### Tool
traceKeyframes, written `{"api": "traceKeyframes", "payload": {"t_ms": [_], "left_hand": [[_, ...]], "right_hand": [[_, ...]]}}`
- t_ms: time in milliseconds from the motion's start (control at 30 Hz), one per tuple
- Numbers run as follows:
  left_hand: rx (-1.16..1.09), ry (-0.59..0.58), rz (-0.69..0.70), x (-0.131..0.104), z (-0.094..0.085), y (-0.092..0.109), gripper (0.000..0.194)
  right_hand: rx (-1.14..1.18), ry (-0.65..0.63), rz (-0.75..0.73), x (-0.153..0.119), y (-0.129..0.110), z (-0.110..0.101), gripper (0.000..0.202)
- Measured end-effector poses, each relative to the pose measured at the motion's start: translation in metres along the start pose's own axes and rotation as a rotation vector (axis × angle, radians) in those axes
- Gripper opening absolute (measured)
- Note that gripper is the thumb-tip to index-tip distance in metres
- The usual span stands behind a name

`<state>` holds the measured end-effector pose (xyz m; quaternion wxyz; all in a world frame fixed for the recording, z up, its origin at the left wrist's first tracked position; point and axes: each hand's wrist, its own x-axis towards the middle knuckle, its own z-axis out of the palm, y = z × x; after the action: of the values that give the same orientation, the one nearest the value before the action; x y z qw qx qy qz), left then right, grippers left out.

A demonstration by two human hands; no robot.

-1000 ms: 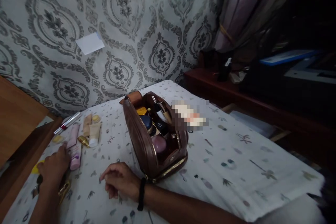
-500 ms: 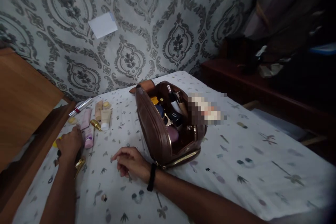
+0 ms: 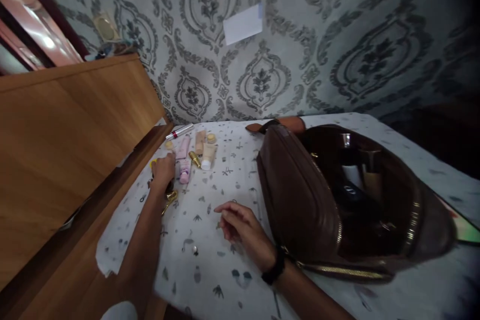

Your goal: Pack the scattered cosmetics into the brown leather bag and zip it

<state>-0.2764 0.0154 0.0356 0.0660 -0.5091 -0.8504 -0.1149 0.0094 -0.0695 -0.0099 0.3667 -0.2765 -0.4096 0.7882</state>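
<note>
Four tubes (image 3: 209,156), two small pots (image 3: 211,138) and one gold bottle (image 3: 195,159) lie near the far left corner of the sheet (image 3: 225,187). Your left hand (image 3: 164,171) is beside them; whether it holds anything cannot be told. Your right hand (image 3: 245,230), loosely open, is just beside one unzipped bag (image 3: 300,190) towards the right edge.

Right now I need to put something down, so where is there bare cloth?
Bare cloth lies between the tubes and the bag, beyond the right hand. The gap between the hands looks mostly open too. It is crowded around the left hand, with tubes and gold items close by.
</note>
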Motion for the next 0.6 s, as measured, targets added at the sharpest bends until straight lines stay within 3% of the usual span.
{"api": "traceKeyframes", "payload": {"t_ms": [333,467,600], "left_hand": [[-0.682,0.145,-0.013,0.012,-0.045,-0.061,0.037],[-0.699,0.139,-0.020,0.005,-0.046,-0.079,0.033],[-0.564,0.097,-0.010,-0.003,-0.037,-0.087,0.021]], "right_hand": [[-0.008,0.028,0.040,-0.004,-0.006,0.006,0.046],[-0.016,0.034,0.065,-0.005,-0.008,0.007,0.047],[-0.018,0.045,0.063,-0.006,-0.008,0.007,0.046]]}}
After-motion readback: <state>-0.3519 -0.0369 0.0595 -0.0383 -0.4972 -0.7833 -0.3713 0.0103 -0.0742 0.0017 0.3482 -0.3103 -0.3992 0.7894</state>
